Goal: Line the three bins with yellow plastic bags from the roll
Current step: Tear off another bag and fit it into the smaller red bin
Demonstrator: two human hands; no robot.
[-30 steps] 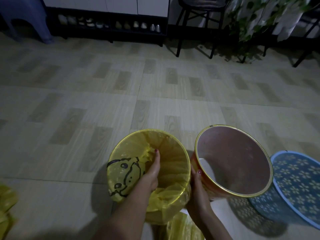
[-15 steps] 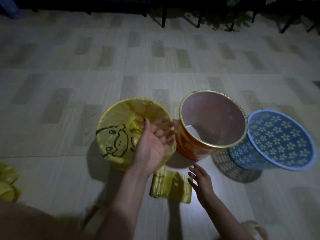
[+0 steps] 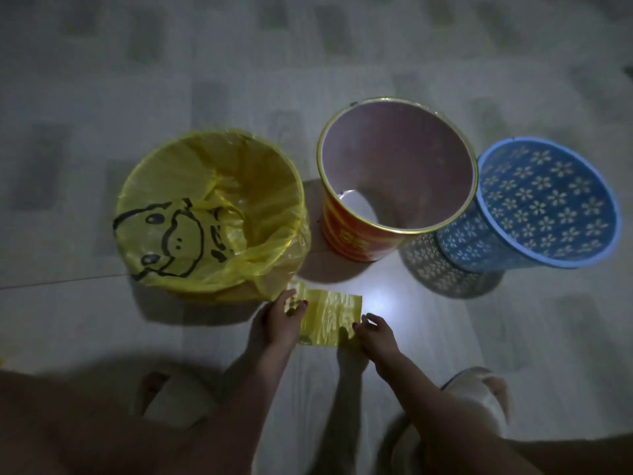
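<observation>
Three bins stand in a row on the tiled floor. The left bin wears a yellow bag with a black cartoon face draped over its rim. The middle bin is red-orange with a gold rim and bare inside. The right bin is blue with white flower cut-outs and also bare. A flat folded yellow bag lies on the floor in front of the left and middle bins. My left hand pinches its left edge. My right hand touches its right lower corner with the fingertips.
My knees and two feet in pale slippers fill the bottom of the view. A bright light spot falls on the floor just right of the folded bag. A sliver of yellow shows at the far left edge.
Both hands left the lined bin and dropped to the folded yellow bag on the floor. The camera tilted down, so the far furniture is out of view.
</observation>
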